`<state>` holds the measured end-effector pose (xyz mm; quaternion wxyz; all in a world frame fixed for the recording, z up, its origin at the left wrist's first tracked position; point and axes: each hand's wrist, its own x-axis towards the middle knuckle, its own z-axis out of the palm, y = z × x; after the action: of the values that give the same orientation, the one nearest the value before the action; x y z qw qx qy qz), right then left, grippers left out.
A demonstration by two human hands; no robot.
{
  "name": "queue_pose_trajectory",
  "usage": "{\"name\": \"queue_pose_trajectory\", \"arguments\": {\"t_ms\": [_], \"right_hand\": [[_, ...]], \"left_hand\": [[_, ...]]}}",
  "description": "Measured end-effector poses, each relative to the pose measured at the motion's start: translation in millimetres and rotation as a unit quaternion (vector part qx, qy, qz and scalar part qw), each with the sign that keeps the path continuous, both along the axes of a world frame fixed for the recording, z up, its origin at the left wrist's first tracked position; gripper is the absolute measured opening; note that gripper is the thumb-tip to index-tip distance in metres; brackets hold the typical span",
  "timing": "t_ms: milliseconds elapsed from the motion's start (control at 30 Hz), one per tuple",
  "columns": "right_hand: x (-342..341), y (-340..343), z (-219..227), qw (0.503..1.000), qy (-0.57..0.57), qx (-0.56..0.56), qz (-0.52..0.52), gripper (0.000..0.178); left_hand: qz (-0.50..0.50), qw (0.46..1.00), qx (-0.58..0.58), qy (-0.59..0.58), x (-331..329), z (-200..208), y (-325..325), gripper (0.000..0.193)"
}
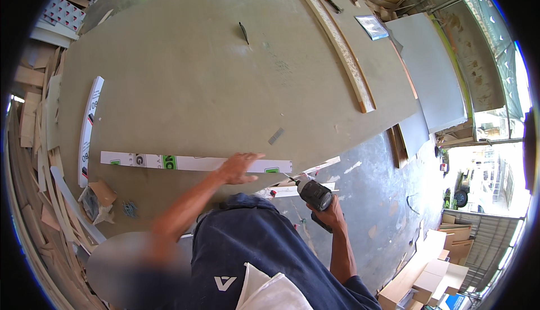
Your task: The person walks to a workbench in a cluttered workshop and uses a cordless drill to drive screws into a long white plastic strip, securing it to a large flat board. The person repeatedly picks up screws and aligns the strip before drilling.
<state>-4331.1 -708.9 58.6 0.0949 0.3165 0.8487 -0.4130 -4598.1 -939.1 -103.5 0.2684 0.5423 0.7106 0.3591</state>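
My left hand (pixel 239 169) lies with its fingers stretched out across a long white printed strip (pixel 208 164) near the front edge of the large tan board. In my right hand (pixel 333 213) is a cordless drill (pixel 315 194), gripped by its handle. Its thin bit points left toward the right end of the strip; whether the tip touches it, I cannot tell. A second white printed strip (pixel 90 133) stretches along the left side of the board. Beyond my left hand sits a small grey rectangular piece (pixel 275 136).
The tan board (pixel 185 73) spreads before me. Across its right part runs a long wooden strip (pixel 337 45). A black pen-like object (pixel 243 32) lies farther back. Small screws or nails (pixel 130 209) and torn cardboard (pixel 103 192) sit at the left corner. Scrap wood (pixel 34 96) is piled left.
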Motion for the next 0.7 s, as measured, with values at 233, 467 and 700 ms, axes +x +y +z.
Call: {"name": "queue_pose_trajectory", "arguments": {"t_ms": [233,467,700], "right_hand": [[-10.4,23.3,-14.6,0.999,-0.012,0.024,0.045,0.040],[-33.8,27.4,-9.3,0.993,-0.045,0.075,0.085,0.040],[-48.4,38.6,-12.9,0.987,-0.080,0.084,0.108,0.038]], "left_hand": [[0.036,0.999,0.038,0.010,58.7,-17.1,72.9,0.055],[0.102,0.993,0.060,-0.004,67.9,-22.4,77.5,0.037],[0.113,0.991,0.065,0.018,70.8,-22.0,79.7,0.030]]}}
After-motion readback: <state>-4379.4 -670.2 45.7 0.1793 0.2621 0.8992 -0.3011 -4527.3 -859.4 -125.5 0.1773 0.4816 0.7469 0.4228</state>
